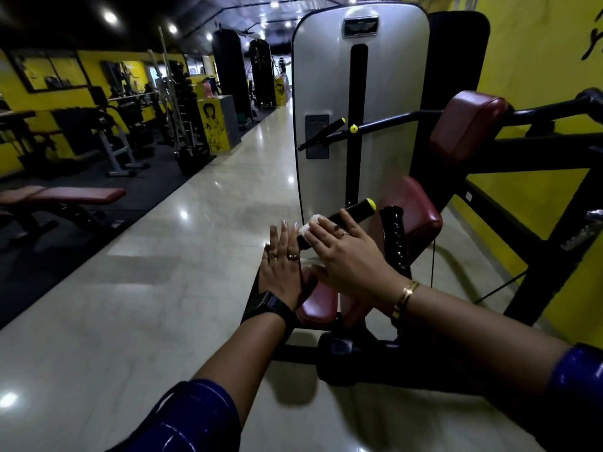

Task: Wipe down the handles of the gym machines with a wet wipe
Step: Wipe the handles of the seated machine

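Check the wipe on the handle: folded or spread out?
Folded: the wipe shows as a small thick white pad pressed on the black handle, not a loose sheet. Part of it is hidden.

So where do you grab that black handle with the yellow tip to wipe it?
Grip the black stretch of the handle, below the yellow cap, coming from above like the right hand holding the wipe there. It is a slim round bar sticking out free, so hands can likely close right round it.
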